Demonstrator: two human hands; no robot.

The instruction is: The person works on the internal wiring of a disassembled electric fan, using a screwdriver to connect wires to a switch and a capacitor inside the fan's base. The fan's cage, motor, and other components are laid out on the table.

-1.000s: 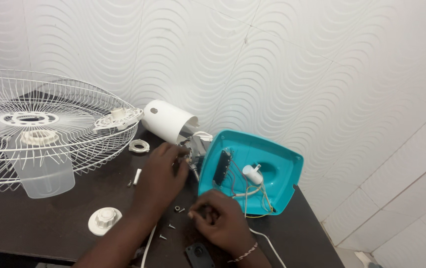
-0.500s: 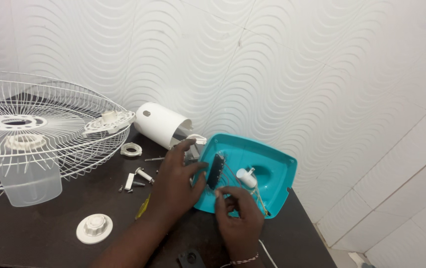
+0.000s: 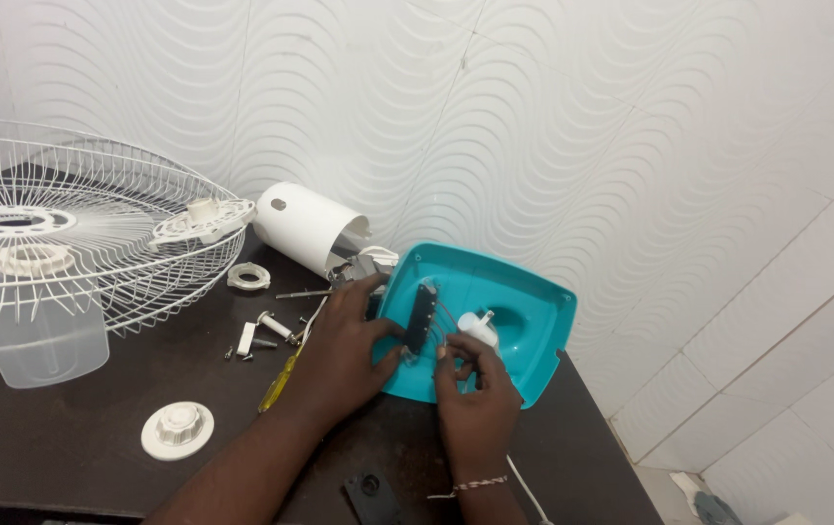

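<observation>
Teal fan base (image 3: 524,301) rests between left hand (image 3: 339,355) and right hand (image 3: 475,394).

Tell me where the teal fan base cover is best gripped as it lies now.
Probably by the rim of the teal base cover at its far right edge, coming from the right: it lies hollow side up, that rim is bare, and the left hand and right hand crowd the near side.

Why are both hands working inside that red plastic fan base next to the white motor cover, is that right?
Not quite: the fan base is teal, not red. The head view shows the left hand and right hand on it, beside the white motor cover.
</observation>
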